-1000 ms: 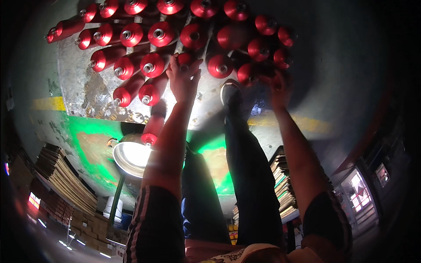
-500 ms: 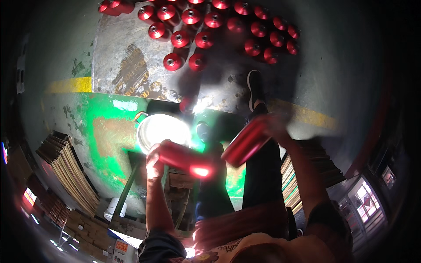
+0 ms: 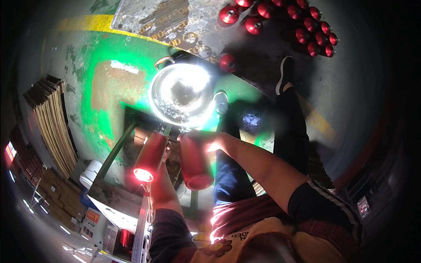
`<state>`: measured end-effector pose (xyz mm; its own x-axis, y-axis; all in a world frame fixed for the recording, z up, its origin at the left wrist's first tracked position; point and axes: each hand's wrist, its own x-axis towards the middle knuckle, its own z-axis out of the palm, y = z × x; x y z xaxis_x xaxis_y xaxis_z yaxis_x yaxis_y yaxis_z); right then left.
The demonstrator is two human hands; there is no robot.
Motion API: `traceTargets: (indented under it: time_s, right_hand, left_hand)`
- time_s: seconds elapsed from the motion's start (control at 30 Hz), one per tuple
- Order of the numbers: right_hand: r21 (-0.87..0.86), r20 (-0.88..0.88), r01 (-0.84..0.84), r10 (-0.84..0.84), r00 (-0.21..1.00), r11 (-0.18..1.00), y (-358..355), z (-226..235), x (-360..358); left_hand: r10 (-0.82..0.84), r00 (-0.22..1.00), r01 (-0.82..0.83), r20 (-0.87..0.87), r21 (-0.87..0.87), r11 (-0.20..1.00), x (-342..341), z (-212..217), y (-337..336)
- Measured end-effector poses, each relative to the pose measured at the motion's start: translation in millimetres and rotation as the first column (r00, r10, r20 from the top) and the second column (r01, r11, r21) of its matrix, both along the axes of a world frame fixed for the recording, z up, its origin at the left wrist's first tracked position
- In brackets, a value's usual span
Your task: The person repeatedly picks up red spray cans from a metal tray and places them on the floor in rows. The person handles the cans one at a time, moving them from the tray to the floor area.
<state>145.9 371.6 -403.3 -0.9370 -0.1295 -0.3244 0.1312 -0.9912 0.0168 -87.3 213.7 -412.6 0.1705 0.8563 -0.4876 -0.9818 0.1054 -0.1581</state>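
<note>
My left hand (image 3: 167, 149) is wrapped round a red metal bottle (image 3: 149, 158), tilted with its shiny base toward me and its top end toward the basin. A second red bottle (image 3: 195, 164) is in my right hand (image 3: 212, 139), gripped near its upper end and slanted the same way. The two bottles are side by side, slightly apart. Just beyond them stands a round metal basin (image 3: 154, 101), strongly lit, with glare over its inside. Thin bright streaks show between the bottles' upper ends and the basin's near rim; their nature is unclear.
Several red bottles (image 3: 253, 26) stand on a printed board (image 3: 153, 22) ahead, with one red bottle (image 3: 227, 63) nearer the basin. Left are stacked flat sheets (image 3: 50, 127), a white bucket (image 3: 90, 174) and cardboard boxes (image 3: 57, 193). A dark frame (image 3: 109, 164) lies below the basin.
Both bottles have swung from slanting crosswise to pointing lengthwise, tops toward the basin. My right hand has moved left, close to the left one. The view has shifted, showing more of the lower left.
</note>
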Motion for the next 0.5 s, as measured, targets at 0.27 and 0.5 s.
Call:
traceTargets:
  time_s: [0.27, 0.5]
  right_hand:
    - [0.223, 0.132, -0.026, -0.004, 0.991, 0.974, 15, 54, -15]
    - [0.168, 0.192, 0.149, -0.181, 0.965, 0.974, 73, 32, 90]
  left_hand:
    - [0.0, 0.998, -0.002, -0.058, -0.027, 1.0, -13, -11, -6]
    - [-0.091, 0.994, 0.085, -0.06, -0.104, 0.991, 6, 7, 27]
